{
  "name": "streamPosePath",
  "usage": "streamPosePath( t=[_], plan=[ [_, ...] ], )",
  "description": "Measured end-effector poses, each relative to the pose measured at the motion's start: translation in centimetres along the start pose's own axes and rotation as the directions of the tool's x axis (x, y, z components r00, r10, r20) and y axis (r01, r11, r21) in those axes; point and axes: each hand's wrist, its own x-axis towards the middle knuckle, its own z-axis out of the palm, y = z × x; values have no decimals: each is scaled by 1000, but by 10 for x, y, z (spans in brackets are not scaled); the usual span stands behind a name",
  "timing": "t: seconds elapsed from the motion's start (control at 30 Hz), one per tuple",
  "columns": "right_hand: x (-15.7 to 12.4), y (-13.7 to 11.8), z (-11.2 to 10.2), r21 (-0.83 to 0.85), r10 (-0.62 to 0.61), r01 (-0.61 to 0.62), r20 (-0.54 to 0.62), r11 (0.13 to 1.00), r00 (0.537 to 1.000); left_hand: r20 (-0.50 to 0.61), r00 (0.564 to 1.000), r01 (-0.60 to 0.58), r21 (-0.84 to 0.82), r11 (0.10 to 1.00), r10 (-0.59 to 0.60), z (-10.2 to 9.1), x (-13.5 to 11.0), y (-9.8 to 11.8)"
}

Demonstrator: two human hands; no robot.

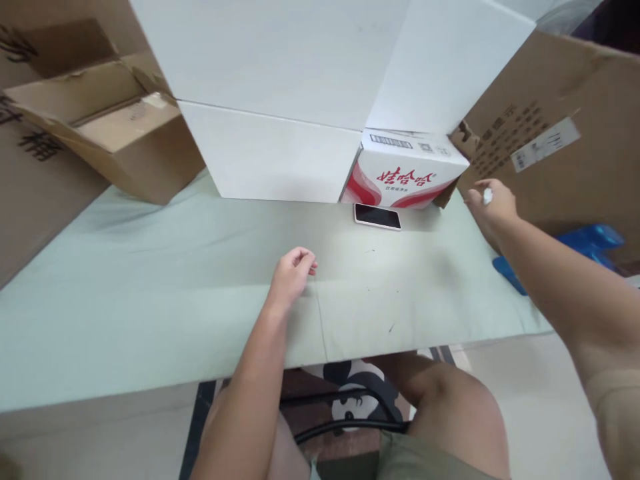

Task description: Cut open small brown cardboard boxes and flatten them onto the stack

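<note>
My left hand [295, 273] rests over the middle of the pale green cloth [165, 293]. Its fingers are curled together, and whatever they may hold is hidden. A thin line, either a crease or a thread, runs down the cloth below it. Farther right, my right hand [495, 202] is raised by the large cardboard sheet, closed around a small white object [487, 195] too small to identify. Between the hands, a phone [377, 217] with a dark screen and pale edge lies flat in front of a white and red carton [405, 173].
Large white boxes [275, 153] stand along the back. An open brown carton [145, 153] sits at the left, and a big cardboard sheet [560, 100] leans at the right. Blue plastic [590, 240] lies beneath my right forearm. Small dark specks dot the cloth near its front edge.
</note>
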Motion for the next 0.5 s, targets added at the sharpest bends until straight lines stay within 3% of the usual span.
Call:
streamPosePath(
  t=[0.1, 0.17, 0.3, 0.37, 0.43, 0.5],
  plan=[
    [-24, -30, -22, -13, 9, -8, 115, 1000, 993, 2, 1000, -22, -75, 997, 22, -5, -12, 3],
    [-38, -60, -28, -51, -52, 64, 210, 997, 976, -5, 1000, -19, -131, 991, 18, -9, -22, 3],
    [-66, -143, -9, -103, -280, 328, 325, 939, 903, -45, 999, -34, -242, 970, 24, -25, -38, 0],
    [-86, -194, 10, -56, -466, 518, 363, 854, 807, -72, 997, -54, -285, 957, 34, -37, -43, -1],
    [-111, -250, 33, 53, -684, 725, 385, 687, 620, -97, 994, -72, -322, 944, 43, -51, -45, -2],
    [-137, -310, 58, 178, -824, 832, 348, 526, 447, -134, 989, -103, -369, 924, 56, -67, -45, -1]
  ],
)
